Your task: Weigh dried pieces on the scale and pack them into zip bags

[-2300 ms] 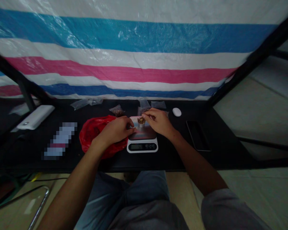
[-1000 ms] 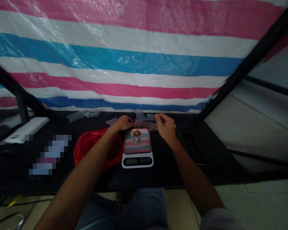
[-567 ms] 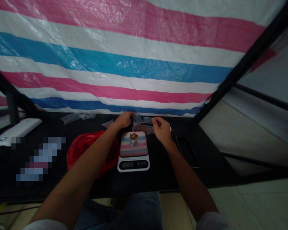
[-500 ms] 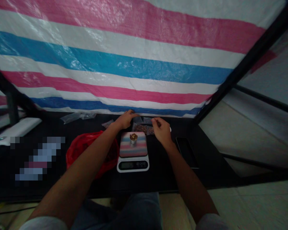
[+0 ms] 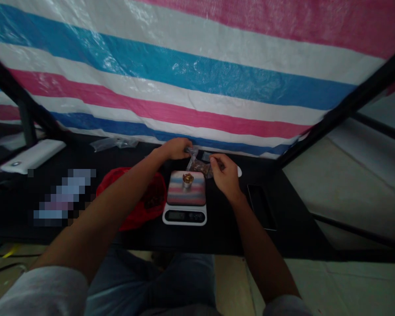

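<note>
**Left hand point(image 5: 177, 148) on clear bag point(image 5: 193, 152)**

Pinch looks closed on its edge; right hand point(image 5: 225, 174) curled, can't tell what's in it. Bag's just beyond the scale point(image 5: 186, 193). Should be light, limp, slippery film: take it by the rim.

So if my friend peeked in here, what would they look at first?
Probably the big shiny sheet with blue, white and pink stripes, hanging behind the black table. Next might come the bright red plastic bag on the table, partly hidden by the left forearm. Then maybe the white scale beside it, with a small silvery cup of brownish bits standing on top.
</note>
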`<state>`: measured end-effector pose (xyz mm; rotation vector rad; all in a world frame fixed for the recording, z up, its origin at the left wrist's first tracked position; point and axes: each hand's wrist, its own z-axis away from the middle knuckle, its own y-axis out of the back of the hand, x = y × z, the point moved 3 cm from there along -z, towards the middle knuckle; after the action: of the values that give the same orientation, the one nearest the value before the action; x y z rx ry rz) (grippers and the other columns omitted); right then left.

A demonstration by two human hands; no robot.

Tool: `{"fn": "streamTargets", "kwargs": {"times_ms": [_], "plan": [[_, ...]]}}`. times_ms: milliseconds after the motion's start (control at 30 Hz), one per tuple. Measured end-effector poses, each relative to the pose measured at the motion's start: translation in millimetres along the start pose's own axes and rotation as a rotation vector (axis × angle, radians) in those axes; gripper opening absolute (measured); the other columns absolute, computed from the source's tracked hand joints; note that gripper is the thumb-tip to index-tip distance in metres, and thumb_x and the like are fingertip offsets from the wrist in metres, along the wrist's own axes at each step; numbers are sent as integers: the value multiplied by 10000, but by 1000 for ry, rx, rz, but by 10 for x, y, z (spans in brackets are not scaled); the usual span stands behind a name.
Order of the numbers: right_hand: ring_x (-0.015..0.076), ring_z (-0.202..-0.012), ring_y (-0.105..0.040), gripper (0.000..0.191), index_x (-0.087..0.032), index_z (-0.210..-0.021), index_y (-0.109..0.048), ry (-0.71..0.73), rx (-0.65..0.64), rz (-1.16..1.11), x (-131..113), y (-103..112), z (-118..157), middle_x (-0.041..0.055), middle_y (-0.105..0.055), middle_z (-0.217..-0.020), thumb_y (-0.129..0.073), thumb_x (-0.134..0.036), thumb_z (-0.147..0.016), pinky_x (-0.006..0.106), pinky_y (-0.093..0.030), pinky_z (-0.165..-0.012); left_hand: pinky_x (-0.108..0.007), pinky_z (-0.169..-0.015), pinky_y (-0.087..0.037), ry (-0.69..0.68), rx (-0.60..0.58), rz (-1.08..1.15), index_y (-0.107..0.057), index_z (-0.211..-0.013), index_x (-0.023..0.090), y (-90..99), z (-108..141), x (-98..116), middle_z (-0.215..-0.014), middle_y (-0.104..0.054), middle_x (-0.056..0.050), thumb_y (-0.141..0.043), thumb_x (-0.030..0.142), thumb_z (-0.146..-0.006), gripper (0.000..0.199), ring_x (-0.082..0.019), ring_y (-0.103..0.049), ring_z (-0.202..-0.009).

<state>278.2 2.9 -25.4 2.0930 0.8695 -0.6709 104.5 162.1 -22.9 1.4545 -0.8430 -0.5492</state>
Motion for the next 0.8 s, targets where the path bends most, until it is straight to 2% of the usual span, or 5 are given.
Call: {"fn": "streamTargets", "kwargs": {"times_ms": [133,300,467,600,800], "plan": [[195,-771,-639,194,-211,-1045,-725,34,-63,-63,-84,-30,33,51,-718,-922,-581,-308,-958,332,-506,-710,-359,-900,-537,104,40,34,-669,-1260,138,67,219,-162,-1163,-764,-139,-634,335,-898,413,-288,-719,-1045],[187,-790,-642,242,-217,-1163,-700,104,-233,-114,-169,-98,87,56,-705,-976,-622,-264,-940,336,-528,-734,-384,-942,-548,179,139,265,-518,-1431,69,180,623,-219,-1233,-734,-183,-553,250,-920,543,-279,-720,-1077],[201,-847,-663,244,-224,-1177,-695,111,-302,-109,-166,-144,111,63,-707,-994,-624,-254,-946,354,-541,-779,-411,-1084,-502,32,76,340,-552,-1413,111,173,1052,62,-1363,-683,-168,-515,175,-872,546,-278,-668,-1230],[200,-860,-670,253,-226,-1194,-690,97,-351,-106,-116,-126,109,58,-707,-1002,-621,-252,-953,357,-538,-790,-400,-1040,-526,28,-27,263,-547,-1426,130,201,1231,305,-1385,-666,-163,-653,295,-826,631,-309,-673,-1215],[204,-925,-660,389,-224,-1241,-686,128,-544,-67,-122,-88,130,71,-718,-1130,-765,-276,-863,357,-533,-835,-380,-932,-536,16,-121,129,-619,-1278,142,309,1298,463,-1227,-695,-145,-620,372,-882,458,-298,-695,-1093]]}}
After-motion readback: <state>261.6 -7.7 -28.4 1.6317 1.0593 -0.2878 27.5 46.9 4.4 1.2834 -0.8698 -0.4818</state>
